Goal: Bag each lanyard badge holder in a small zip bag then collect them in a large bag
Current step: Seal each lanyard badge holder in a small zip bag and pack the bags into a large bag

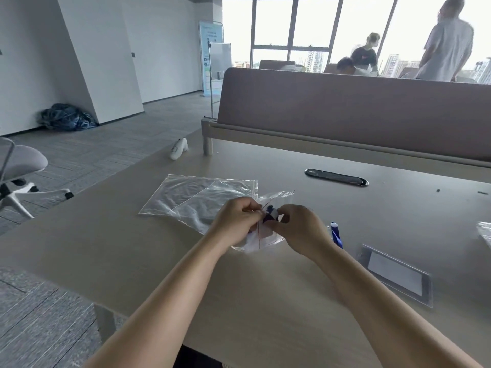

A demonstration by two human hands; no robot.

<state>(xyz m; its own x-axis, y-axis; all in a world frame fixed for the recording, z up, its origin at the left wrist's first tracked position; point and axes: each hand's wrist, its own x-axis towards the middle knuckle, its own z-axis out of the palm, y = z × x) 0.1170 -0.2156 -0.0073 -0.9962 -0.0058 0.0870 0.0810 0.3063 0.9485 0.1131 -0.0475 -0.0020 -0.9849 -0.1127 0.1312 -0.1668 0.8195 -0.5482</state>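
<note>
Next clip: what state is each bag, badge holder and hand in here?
small zip bag: crumpled, pinched by both hands; seal unclear.
large zip bag: flat on table, untouched.
spare badge holder: flat on table, unbagged.
left hand: pinching small zip bag.
right hand: pinching small zip bag.

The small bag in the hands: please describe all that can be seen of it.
The small bag is thin clear plastic, crumpled, with thin red lines near its edges. The left hand and the right hand pinch it from either side, low over the table, by the near corner of the large clear bag. Something dark with a white part shows between the two hands. Whether the small bag is zipped cannot be told.
</note>
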